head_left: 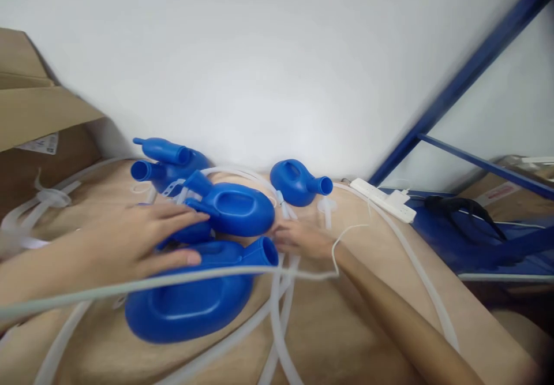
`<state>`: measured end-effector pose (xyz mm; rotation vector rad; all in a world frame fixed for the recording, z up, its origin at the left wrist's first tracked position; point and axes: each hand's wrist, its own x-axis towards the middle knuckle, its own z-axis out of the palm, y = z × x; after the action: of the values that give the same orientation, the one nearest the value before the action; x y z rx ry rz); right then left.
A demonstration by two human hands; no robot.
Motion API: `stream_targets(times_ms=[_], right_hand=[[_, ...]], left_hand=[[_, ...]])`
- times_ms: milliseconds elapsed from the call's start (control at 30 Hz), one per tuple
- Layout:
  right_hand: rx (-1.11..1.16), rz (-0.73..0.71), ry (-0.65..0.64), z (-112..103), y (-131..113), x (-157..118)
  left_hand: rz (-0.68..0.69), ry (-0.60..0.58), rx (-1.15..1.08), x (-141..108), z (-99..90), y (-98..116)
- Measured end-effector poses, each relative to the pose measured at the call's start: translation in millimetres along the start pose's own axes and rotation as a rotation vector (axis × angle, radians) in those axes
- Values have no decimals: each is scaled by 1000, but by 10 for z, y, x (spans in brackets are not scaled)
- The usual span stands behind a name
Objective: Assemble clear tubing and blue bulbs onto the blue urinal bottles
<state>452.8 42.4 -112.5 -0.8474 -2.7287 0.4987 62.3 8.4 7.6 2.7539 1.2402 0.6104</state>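
Several blue plastic bottles with open necks lie in a group on the wooden table. My left hand rests on the left part of the group, its fingers apart, over the large front bottle and beside the middle bottle. My right hand is just right of the middle bottle, at the bundle of translucent tubes; its fingers are bent and blurred, and what they hold, if anything, is hidden. Farther back, a single blue bottle lies with its neck to the right.
An open cardboard box stands at the left. Behind the table rises a white wall. A white power strip lies at the right near a blue metal frame. A pale cord crosses the view above the front bottle.
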Motion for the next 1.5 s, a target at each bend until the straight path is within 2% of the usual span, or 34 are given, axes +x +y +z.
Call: stream_targets(times_ms=[33, 67, 133, 233, 333, 400, 467, 600, 667, 733, 800, 900, 1000, 1100, 1200, 1400, 1500], right_hand=[[-35, 58, -24, -30, 13, -24], [-76, 104, -44, -71, 19, -48], [-161, 192, -90, -181, 4, -103], [-266, 350, -134, -338, -60, -208], [-337, 461, -79, -358, -134, -317], [-283, 485, 21, -267, -203, -347], [-113, 460, 171, -118, -311, -315], [263, 391, 606, 163, -580, -93], [427, 386, 759, 225, -666, 30], [467, 345, 860, 242, -696, 116], [433, 306, 908, 245, -689, 157], [429, 272, 942, 263, -667, 163], [429, 164, 946, 271, -692, 153], [335, 42, 873, 241, -770, 148], [249, -20, 815, 212, -855, 138], [183, 47, 772, 231, -908, 131], [189, 29, 772, 222, -896, 154]], left_hand=[[58, -81, 2, -217, 50, 11], [54, -126, 5, -392, 118, 27], [15, -122, 20, -612, 277, 63], [-14, -43, -8, -692, 490, 107], [20, -22, -91, -625, 628, 134], [29, 4, -138, -566, 698, 150], [25, 16, -186, -518, 759, 163], [35, 23, -273, -490, 840, 164], [34, 51, -305, -506, 855, 157], [22, 76, -327, -529, 859, 157], [9, 93, -333, -551, 860, 164], [-17, 113, -324, -575, 869, 173], [-33, 135, -303, -589, 884, 164], [-31, 156, -292, -593, 900, 154], [-61, 182, -291, -595, 909, 171], [-109, 183, -315, -596, 897, 208], [-112, 167, -327, -582, 886, 203]])
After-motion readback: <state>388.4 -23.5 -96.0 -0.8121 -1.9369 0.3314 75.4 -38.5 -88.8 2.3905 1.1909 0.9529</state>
